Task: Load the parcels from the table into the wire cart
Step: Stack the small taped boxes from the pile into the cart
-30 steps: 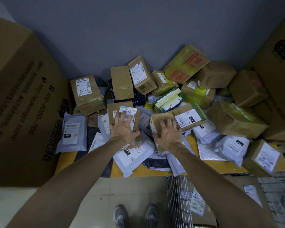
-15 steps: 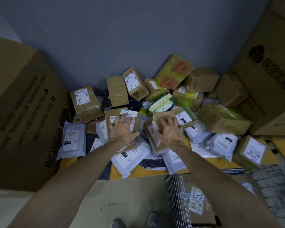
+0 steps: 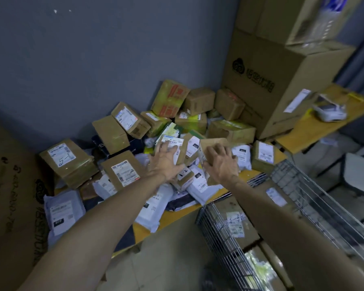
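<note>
A heap of brown cardboard parcels and white mailer bags covers the yellow table. My left hand grips a brown labelled box, lifted above the heap. My right hand grips another brown box, tilted, with a label on its left face. The wire cart stands at the lower right, below my right forearm, with a labelled carton inside it.
A huge printed carton walls the left side. Stacked large cartons rise at the right by a second yellow table bearing a white device. The grey wall stands behind the heap.
Both hands have closed on their boxes and lifted them up and rightward off the heap. The view has swung right, showing more of the cart and the second table.
</note>
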